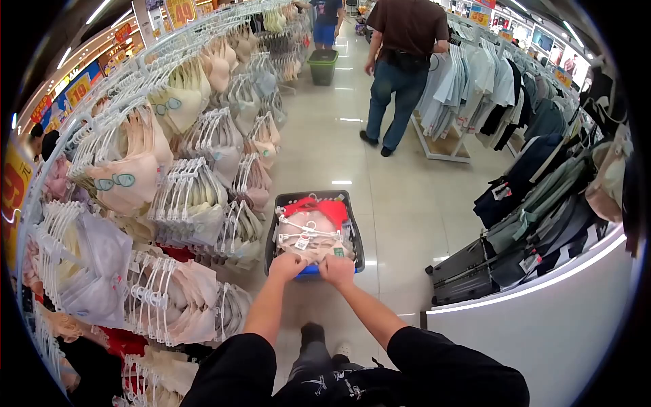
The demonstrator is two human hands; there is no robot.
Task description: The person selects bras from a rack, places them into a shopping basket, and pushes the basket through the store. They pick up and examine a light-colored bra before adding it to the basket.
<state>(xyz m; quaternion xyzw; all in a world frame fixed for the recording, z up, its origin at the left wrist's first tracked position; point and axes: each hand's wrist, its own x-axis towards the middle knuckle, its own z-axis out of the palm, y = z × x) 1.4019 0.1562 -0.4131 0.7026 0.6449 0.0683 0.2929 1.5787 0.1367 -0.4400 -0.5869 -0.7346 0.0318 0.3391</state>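
Observation:
A dark shopping basket [357, 237] with a blue part at its near side stands in the aisle before me. Bras on white hangers fill it: a red bra [335, 211] at the far end and beige bras [314, 222] in the middle, with paper tags showing. At the near rim, my left hand [287, 266] is closed on the basket's left part. My right hand [337, 269] is closed on the same rim, a short way to the right. Both arms reach forward, and the fingertips are partly hidden.
Racks of hanging bras [132, 159] line the left side. To the right are a rack of shirts [468, 74], dark garments [525, 176] and a white counter [536, 332]. Ahead, a person in a brown shirt [407, 34] and another near a green bin [323, 66] stand on the tiled floor [400, 197].

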